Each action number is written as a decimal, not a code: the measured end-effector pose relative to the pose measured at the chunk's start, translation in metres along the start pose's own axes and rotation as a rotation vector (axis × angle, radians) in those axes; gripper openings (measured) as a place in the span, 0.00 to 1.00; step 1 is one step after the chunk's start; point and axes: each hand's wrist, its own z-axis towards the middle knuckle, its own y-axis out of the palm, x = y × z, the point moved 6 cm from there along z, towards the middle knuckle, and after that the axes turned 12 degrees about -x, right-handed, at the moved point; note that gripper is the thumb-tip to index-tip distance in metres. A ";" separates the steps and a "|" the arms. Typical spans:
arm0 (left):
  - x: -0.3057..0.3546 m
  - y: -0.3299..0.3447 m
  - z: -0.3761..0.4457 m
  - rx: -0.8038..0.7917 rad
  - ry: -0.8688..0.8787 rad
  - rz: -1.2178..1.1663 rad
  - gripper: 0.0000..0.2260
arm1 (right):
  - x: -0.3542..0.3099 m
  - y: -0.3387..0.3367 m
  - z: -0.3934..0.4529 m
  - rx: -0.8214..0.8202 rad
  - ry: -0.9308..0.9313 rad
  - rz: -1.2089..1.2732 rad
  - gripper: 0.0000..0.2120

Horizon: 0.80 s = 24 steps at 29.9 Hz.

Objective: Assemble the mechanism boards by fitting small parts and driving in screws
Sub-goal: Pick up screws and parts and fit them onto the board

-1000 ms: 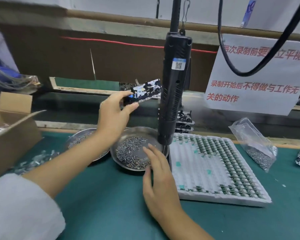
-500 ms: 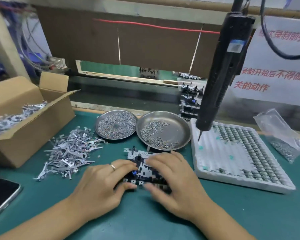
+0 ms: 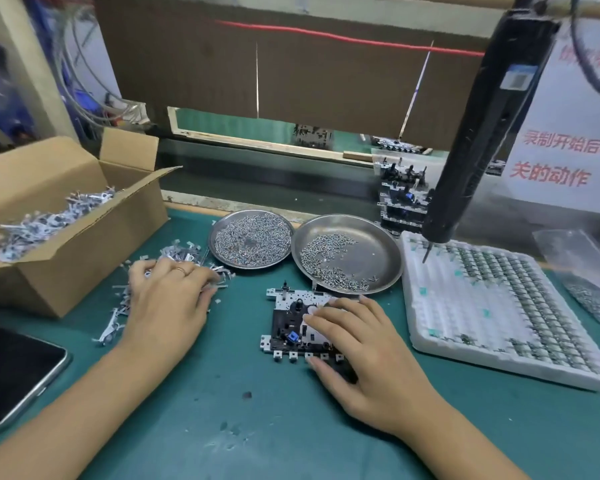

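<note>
Hands working at the green surface (image 3: pixel 291 427)

Right hand (image 3: pixel 368 355) is pressing the board (image 3: pixel 288 327) flat-fingered; left hand (image 3: pixel 167 299) is lying on metal clips (image 3: pixel 187 254) (grip unclear).

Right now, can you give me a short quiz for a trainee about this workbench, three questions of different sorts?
1. True or false: the screwdriver is in a hand.
2. Which hand rests on the board?
3. The left hand reaches into: A) a screw dish, B) the pile of metal clips, C) the white tray.

Key: 1 false, it hangs free above the tray; 2 the right hand; 3 B.
</note>
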 end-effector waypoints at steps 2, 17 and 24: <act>0.002 -0.005 0.000 0.057 0.018 -0.075 0.02 | 0.000 -0.003 -0.001 0.045 0.005 0.025 0.18; 0.102 -0.033 -0.035 0.487 0.778 -0.202 0.09 | 0.027 -0.010 0.000 0.278 0.391 1.164 0.06; 0.103 -0.025 -0.036 0.464 0.854 -0.282 0.07 | 0.021 -0.007 0.007 0.121 0.336 0.894 0.05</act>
